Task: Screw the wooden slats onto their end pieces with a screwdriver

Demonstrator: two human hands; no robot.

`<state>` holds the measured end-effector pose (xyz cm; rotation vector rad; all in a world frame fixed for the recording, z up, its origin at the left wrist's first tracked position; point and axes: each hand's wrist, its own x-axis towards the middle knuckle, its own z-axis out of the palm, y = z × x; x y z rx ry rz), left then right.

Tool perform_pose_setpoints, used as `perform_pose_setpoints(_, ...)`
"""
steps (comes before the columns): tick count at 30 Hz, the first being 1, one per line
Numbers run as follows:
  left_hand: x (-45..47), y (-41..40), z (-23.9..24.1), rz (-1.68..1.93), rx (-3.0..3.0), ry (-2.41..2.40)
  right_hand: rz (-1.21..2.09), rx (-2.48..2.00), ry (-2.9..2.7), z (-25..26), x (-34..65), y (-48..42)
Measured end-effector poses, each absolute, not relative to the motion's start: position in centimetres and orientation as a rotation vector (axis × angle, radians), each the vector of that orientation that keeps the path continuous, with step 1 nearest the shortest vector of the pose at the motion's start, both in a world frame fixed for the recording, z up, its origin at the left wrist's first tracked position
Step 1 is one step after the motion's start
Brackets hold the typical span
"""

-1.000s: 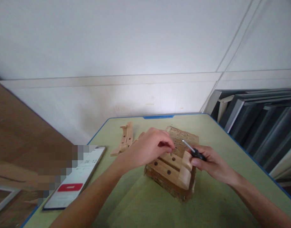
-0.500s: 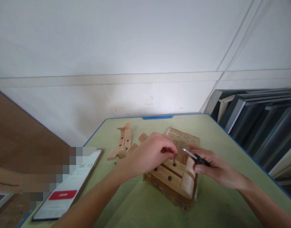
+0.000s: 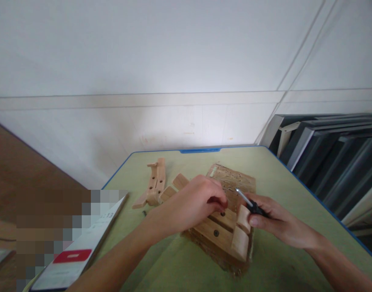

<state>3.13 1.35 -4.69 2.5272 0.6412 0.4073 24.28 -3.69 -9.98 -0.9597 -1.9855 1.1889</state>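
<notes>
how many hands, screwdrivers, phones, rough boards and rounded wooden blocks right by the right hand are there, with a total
Hands: 2 (left hand, right hand)
Screwdriver: 1
Phone: 1
Rough board: 1
Rounded wooden blocks by the right hand: 2
Total: 7

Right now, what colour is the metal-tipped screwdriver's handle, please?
The screwdriver's handle is black, as the head view shows.
</notes>
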Motion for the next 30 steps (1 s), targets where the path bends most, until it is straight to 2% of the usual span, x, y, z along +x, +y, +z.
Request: perform_pose_setpoints(30,3.62,1.19,-4.94,0.389,2.468,0.524,1.236,-0.903,-2.002,-9.82,24.31,-3.51)
